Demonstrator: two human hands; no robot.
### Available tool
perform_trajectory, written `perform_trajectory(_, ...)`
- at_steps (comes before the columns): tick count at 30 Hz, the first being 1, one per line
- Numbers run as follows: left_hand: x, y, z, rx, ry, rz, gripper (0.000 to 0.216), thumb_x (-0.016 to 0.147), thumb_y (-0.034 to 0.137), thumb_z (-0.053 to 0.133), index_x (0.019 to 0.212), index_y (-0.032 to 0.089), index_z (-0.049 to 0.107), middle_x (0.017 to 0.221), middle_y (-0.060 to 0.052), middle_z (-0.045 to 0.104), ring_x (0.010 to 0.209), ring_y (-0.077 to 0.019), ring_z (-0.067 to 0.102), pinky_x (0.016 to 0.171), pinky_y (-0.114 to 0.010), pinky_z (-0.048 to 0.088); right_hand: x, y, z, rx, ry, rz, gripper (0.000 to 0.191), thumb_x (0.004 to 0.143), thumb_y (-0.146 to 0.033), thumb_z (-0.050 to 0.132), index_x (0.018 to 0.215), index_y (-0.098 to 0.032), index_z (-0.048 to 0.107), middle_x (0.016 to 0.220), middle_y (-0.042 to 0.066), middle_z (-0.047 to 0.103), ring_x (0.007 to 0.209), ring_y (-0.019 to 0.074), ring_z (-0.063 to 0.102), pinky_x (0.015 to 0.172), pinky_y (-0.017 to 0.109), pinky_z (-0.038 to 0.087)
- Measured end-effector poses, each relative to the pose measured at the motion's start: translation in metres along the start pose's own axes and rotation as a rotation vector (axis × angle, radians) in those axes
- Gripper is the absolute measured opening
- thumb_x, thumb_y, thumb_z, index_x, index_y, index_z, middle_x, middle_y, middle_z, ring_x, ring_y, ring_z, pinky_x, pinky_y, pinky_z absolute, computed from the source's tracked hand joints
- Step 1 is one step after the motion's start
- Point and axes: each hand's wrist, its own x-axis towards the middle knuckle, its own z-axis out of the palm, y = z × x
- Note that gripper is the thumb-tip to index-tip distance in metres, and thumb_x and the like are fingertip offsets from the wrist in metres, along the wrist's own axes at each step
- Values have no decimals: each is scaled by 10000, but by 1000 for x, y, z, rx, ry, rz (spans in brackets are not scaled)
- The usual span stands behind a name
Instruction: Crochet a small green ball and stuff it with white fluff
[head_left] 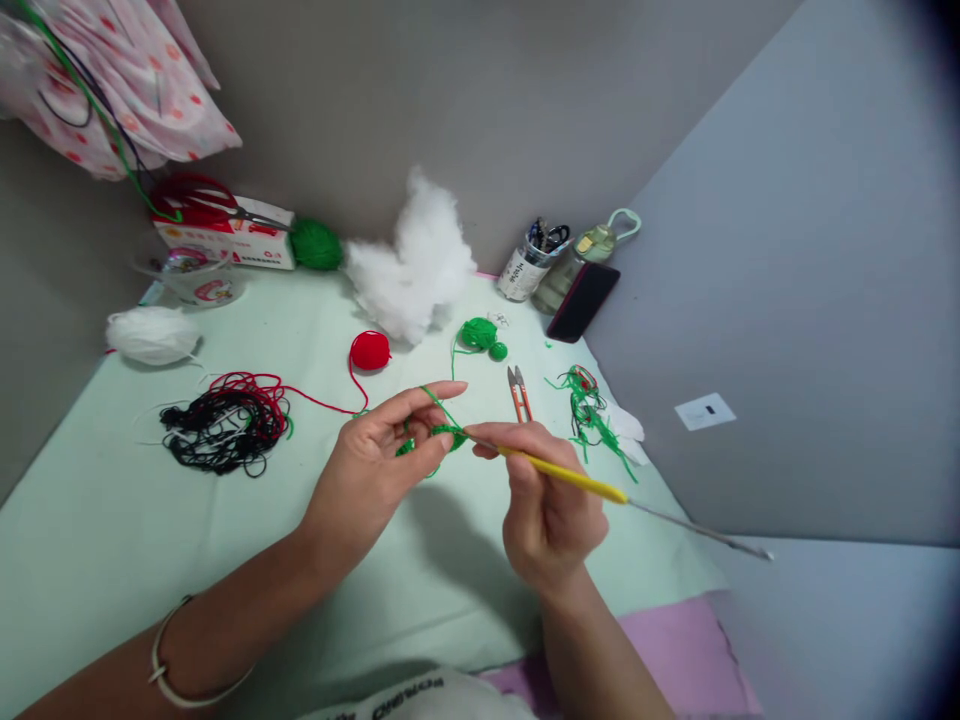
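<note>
Pinched between the thumb and fingers of my left hand (382,440) is a small piece of green crochet work (448,436). Green yarn runs over its raised index finger and down to the piece. My right hand (551,500) grips a crochet hook (570,474) by its yellow handle; the metal shaft at the far end points out to the right. The working tip meets the green piece at my left fingertips, where the stitches are partly hidden. Beyond the hands lies a small green yarn ball (478,333), its strand leading toward my left hand.
Orange-handled thread snips (519,395) lie just beyond my right hand. Tangled black yarn (221,435) and a red yarn ball (370,351) are on the left. White stuffing (412,265) stands at the back. Green scraps (592,410) and a leaning phone (583,303) are on the right.
</note>
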Motion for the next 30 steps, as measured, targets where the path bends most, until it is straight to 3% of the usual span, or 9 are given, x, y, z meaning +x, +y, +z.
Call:
perform_trajectory(5,1,0,-3,-7,-27,0,325,835,302,843,1156,351,829,875,7,635,828,-156,521,774,-271,445,4,-2,0,94,80,141,281,1055,-147,494,1105,-270,742,991,26,795,741,156,743,679,336,634)
perform_trajectory(7,1,0,-3,1,-18,2,328,832,300,841,1157,334,830,861,4,636,819,-161,517,768,-275,444,5,-2,-1,71,62,130,282,1048,-132,503,1113,-272,740,998,25,792,751,152,742,688,327,633)
perform_trajectory(12,-2,0,4,-27,13,10,381,818,257,851,1192,315,815,847,11,652,810,-153,537,793,-271,459,-3,7,2,-161,-39,-112,404,1002,-83,558,1328,-292,673,1030,59,790,867,193,746,739,353,629)
perform_trajectory(16,1,-2,7,-337,-96,-202,466,807,298,874,1263,282,777,866,4,690,839,-140,609,833,-264,496,-10,16,4,-395,-32,-250,427,960,-127,657,1314,-359,709,1140,70,779,996,245,752,777,383,640)
perform_trajectory(19,5,-2,4,-455,-129,-322,413,818,265,860,1223,221,793,877,-9,683,841,-130,616,880,-278,513,-5,14,3,-186,53,-116,335,996,-143,602,1232,-334,745,1030,53,789,908,224,742,745,385,628)
perform_trajectory(23,7,1,2,-411,-160,-246,388,832,253,855,1216,273,801,821,25,635,762,-97,553,775,-217,470,6,9,3,176,157,146,224,1039,-224,560,1037,-279,778,888,43,765,757,193,693,642,359,586)
perform_trajectory(26,5,1,4,-333,-194,-194,365,838,283,861,1199,302,810,818,32,644,723,-87,504,682,-194,411,8,10,5,193,67,147,205,1022,-198,597,1053,-279,783,953,48,783,887,207,721,701,360,603)
perform_trajectory(30,4,-2,5,-318,-114,-160,377,817,288,886,1186,297,812,811,32,659,741,-89,525,678,-187,412,1,12,8,-19,-31,21,336,993,-101,611,1207,-317,756,1067,51,784,944,196,735,771,357,625)
